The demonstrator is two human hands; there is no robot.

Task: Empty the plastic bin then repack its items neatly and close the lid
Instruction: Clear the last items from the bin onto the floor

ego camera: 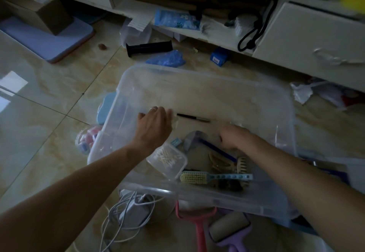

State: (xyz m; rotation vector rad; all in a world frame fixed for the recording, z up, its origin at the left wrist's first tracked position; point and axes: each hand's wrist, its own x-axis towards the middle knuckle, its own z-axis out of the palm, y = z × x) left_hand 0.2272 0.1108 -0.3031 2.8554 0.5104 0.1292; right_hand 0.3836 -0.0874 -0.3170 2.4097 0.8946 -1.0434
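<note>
A clear plastic bin (284, 101) stands on the tiled floor, open, with both my hands inside it. My left hand (154, 127) reaches in with fingers stretched, its fingertips beside the left end of a black pen (194, 118) on the bin's floor. My right hand (234, 137) hovers over the bin's middle, blurred, fingers bent downward; I cannot tell whether it holds anything. At the near end of the bin lie a clear box of cotton swabs (167, 159), a blue-handled brush (215, 177), a beige hair claw (223, 164) and a blue-handled tool (217, 150).
Outside the bin's near side lie a white charger with cable (130, 210), a pink handle (198, 224) and a purple lint roller (231, 230). A bag of small packets (87, 139) sits left. A black tube (149, 48), blue bag (166, 59) and cabinet (308, 40) are beyond.
</note>
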